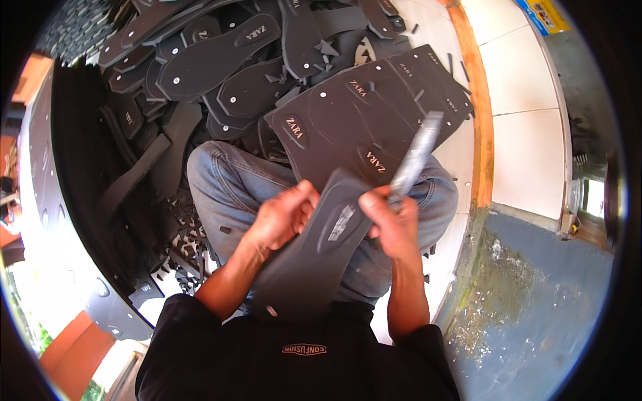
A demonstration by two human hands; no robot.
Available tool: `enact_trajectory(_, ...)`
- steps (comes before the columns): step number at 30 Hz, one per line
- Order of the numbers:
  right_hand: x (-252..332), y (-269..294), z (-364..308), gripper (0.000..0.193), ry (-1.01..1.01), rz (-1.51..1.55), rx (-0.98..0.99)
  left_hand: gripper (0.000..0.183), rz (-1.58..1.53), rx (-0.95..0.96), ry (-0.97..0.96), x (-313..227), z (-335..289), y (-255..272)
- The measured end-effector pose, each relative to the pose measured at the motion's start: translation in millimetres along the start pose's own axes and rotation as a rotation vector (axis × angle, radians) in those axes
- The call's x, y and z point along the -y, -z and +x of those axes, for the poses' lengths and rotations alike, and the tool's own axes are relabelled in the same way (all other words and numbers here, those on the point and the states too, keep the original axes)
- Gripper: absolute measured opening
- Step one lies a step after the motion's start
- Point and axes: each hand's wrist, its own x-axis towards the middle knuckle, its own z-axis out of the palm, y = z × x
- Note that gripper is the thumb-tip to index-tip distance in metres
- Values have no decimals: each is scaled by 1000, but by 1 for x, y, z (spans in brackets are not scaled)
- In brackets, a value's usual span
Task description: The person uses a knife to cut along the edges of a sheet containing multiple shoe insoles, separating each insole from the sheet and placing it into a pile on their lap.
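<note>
A dark grey foam sandal sole (304, 267) lies slanted over my lap, its wider end toward my body. An oval mark near its far end is smeared by motion. My left hand (284, 214) grips the sole's left edge with curled fingers. At the sole's upper right edge, my right hand (394, 224) is closed round a knife (420, 150), whose long silvery blade points up and away, blurred. The right thumb touches the sole's edge. The knife's handle is mostly hidden in the hand.
Beyond my knees lies a black foam sheet (321, 127) with printed sole outlines. Cut soles (217, 57) are heaped at the far left. Small offcuts (184, 237) litter the floor left of my legs. An orange-brown strip (483, 134) borders white tiles (521, 147) at right.
</note>
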Motion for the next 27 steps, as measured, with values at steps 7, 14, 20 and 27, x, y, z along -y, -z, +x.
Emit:
enact_trajectory(7, -18, -16, -29, 29, 141, 130, -46, 27, 113, -147, -423, 36, 19, -76)
enact_trajectory(14, -63, 37, -53, 39, 176, -622, -167, 31, -53, -417, -268, 42, 2, -89)
enact_trajectory(20, -75, 33, -73, 36, 59, -706, -147, 29, -88, -417, -230, 51, -4, -88)
enact_trajectory(27, -70, 29, -65, 26, 49, -811, 13, 31, -44, -429, -224, 68, -18, -55)
